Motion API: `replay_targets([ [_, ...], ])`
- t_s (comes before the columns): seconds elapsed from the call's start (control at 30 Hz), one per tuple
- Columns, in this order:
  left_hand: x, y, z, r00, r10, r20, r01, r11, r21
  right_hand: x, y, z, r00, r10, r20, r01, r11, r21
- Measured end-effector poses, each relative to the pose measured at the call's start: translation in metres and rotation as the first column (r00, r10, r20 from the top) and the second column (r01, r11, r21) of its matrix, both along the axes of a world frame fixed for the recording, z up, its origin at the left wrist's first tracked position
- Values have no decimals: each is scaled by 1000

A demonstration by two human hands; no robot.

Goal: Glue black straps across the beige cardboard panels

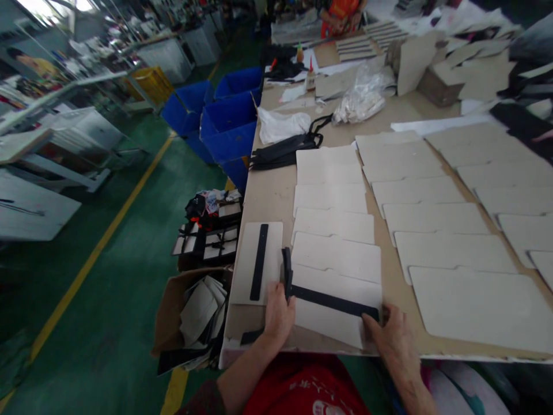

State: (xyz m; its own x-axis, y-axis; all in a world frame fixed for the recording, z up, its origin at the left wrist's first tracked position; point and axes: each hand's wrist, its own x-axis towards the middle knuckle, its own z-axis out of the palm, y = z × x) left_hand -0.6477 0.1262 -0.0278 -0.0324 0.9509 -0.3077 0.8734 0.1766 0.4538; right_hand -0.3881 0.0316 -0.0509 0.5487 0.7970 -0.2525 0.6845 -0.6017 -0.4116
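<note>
My left hand [279,316] is closed around a small bundle of black strips [287,268] standing up from its fingers. A single black strip [330,300] lies across the nearest pale board [324,324], its left end beside that hand. At the strip's right end, my right hand [392,334] pinches the strip and the board's edge between thumb and fingers. To the left, a separate pale board [246,262] carries another black strip [260,262] lying lengthwise. Behind the nearest board, several bare boards [334,222] overlap in a column.
More columns of pale boards [453,251] cover the table's right side. Blue bins [231,124] and a cardboard box of offcuts [168,314] stand left of the table. Farther back are black straps [280,151], a clear plastic bag [360,98] and a person in orange [339,14].
</note>
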Motion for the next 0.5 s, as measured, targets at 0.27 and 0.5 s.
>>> replay_targets([
  [0.27, 3, 2, 3, 979, 186, 79, -181, 981, -71, 7, 8, 13, 926, -134, -352, 116, 991, -72],
  [0.5, -8, 3, 16, 912, 290, 289, -199, 931, -306, 4, -17, 72, 357, -255, -899, 318, 938, -140],
])
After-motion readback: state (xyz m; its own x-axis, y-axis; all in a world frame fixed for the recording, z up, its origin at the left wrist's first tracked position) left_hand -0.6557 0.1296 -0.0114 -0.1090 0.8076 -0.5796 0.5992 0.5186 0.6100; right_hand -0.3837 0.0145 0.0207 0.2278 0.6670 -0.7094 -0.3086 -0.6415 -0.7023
